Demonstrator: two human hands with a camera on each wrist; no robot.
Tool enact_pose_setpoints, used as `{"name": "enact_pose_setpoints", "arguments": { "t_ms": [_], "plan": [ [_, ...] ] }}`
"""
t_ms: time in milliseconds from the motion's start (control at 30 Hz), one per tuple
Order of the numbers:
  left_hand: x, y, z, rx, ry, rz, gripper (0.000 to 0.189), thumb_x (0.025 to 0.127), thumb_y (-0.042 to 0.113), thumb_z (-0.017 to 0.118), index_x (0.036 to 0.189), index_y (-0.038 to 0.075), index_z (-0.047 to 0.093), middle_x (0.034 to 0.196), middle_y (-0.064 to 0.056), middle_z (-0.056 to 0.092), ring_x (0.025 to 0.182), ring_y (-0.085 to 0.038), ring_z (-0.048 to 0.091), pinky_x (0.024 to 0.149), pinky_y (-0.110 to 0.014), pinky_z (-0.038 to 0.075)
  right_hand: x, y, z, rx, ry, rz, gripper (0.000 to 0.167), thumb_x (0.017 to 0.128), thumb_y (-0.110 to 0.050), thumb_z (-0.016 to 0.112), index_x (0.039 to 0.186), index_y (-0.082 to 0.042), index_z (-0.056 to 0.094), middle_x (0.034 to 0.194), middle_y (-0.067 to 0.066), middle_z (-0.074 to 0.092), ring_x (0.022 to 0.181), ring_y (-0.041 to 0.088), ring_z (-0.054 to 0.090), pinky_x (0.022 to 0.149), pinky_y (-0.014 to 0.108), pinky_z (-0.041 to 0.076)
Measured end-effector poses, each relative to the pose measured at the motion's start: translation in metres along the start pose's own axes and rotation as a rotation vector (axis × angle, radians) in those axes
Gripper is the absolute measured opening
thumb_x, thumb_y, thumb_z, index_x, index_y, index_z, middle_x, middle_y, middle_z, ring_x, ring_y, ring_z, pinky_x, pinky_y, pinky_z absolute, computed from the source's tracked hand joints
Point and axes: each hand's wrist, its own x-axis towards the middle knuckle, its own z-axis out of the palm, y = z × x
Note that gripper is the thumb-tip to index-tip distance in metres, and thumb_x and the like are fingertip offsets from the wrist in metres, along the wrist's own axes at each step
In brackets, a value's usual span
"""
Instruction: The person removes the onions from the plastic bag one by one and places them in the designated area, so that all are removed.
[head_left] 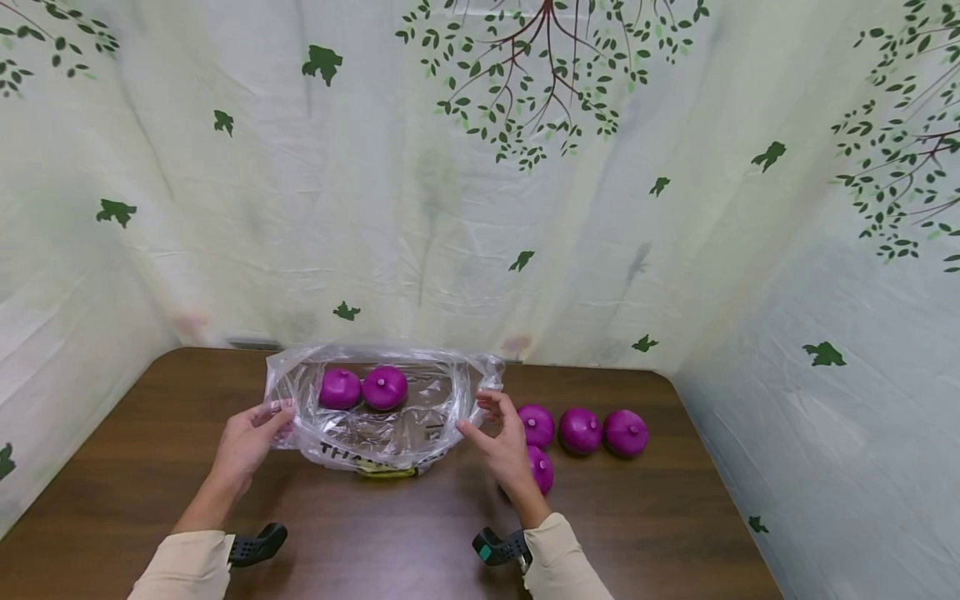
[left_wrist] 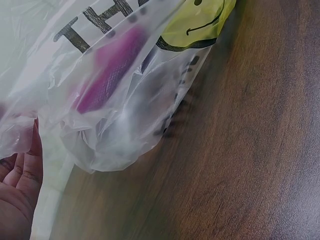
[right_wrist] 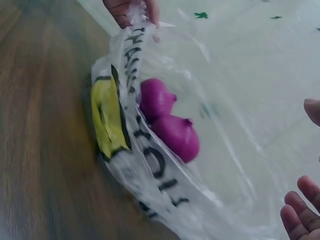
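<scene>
A clear plastic bag [head_left: 307, 437] with black lettering and a yellow smiley print lies on the table with its mouth spread wide. Two purple onions [head_left: 385, 387] are inside it, side by side toward the left. My left hand [head_left: 243, 442] pinches the bag's left edge between thumb and fingers; the left wrist view shows this hand [left_wrist: 22, 185] at the crumpled plastic. At the bag's right edge is my right hand [head_left: 504, 442], thumb and fingers spread apart. In the right wrist view its fingers [right_wrist: 300, 210] look loosely bent, with nothing seen between them and the thumb.
To the right of the bag, three purple onions [head_left: 580, 431] stand in a row. Another onion [head_left: 541, 468] sits nearer, partly hidden behind my right wrist. The brown wooden table [head_left: 375, 542] meets a pale leaf-printed curtain [head_left: 420, 208] at its back and sides.
</scene>
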Motion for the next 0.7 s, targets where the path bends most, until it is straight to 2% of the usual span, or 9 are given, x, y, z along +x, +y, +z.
{"name": "enact_pose_setpoints", "arguments": {
  "t_ms": [100, 233, 367, 533, 633, 700],
  "plan": [
    [0.001, -0.001, 0.000, -0.007, 0.000, 0.004, 0.065, 0.098, 0.041, 0.053, 0.134, -0.012, 0.045, 0.087, 0.005, 0.061, 0.076, -0.005, 0.056, 0.070, -0.016, 0.047, 0.004, 0.000, 0.010, 0.017, -0.016, 0.010, 0.048, 0.077, 0.006, 0.075, 0.119, 0.012, 0.052, 0.115, 0.025, 0.058, 0.104, 0.029, 0.054, 0.094, 0.057, 0.039],
    [0.002, -0.001, 0.001, -0.011, 0.002, 0.008, 0.063, 0.098, 0.039, 0.054, 0.134, -0.012, 0.046, 0.087, 0.005, 0.061, 0.076, -0.005, 0.056, 0.070, -0.016, 0.047, 0.008, 0.001, 0.022, 0.022, -0.031, 0.009, 0.050, 0.077, 0.005, 0.075, 0.120, 0.013, 0.051, 0.116, 0.027, 0.057, 0.105, 0.038, 0.055, 0.093, 0.058, 0.040],
    [0.002, -0.002, 0.001, -0.006, 0.007, 0.010, 0.063, 0.098, 0.040, 0.054, 0.134, -0.012, 0.046, 0.088, 0.004, 0.061, 0.076, -0.005, 0.056, 0.070, -0.016, 0.047, 0.011, 0.003, 0.033, 0.032, -0.061, 0.022, 0.052, 0.077, 0.004, 0.076, 0.121, 0.012, 0.050, 0.118, 0.027, 0.056, 0.106, 0.042, 0.053, 0.094, 0.057, 0.040],
    [0.002, -0.001, 0.000, -0.016, 0.008, 0.015, 0.062, 0.098, 0.038, 0.054, 0.133, -0.012, 0.046, 0.087, 0.004, 0.062, 0.076, -0.004, 0.056, 0.070, -0.016, 0.048, 0.014, 0.006, 0.047, 0.009, -0.111, 0.096, 0.052, 0.078, 0.000, 0.077, 0.123, 0.005, 0.051, 0.123, 0.021, 0.056, 0.108, 0.036, 0.053, 0.092, 0.048, 0.043],
    [0.001, -0.002, 0.000, -0.035, 0.012, 0.021, 0.061, 0.098, 0.036, 0.054, 0.133, -0.013, 0.046, 0.086, 0.006, 0.062, 0.075, -0.003, 0.057, 0.070, -0.017, 0.048, 0.016, 0.008, 0.055, -0.006, -0.116, 0.101, 0.053, 0.077, 0.000, 0.078, 0.123, 0.004, 0.052, 0.123, 0.019, 0.056, 0.110, 0.035, 0.052, 0.091, 0.044, 0.043],
    [0.001, -0.003, 0.001, -0.046, 0.017, 0.025, 0.060, 0.098, 0.035, 0.055, 0.132, -0.014, 0.047, 0.084, 0.007, 0.062, 0.074, -0.002, 0.057, 0.069, -0.018, 0.048, 0.018, 0.020, 0.062, -0.017, -0.114, 0.101, 0.055, 0.076, -0.003, 0.080, 0.124, 0.000, 0.053, 0.121, 0.015, 0.058, 0.111, 0.031, 0.053, 0.092, 0.045, 0.043]
  ]
}}
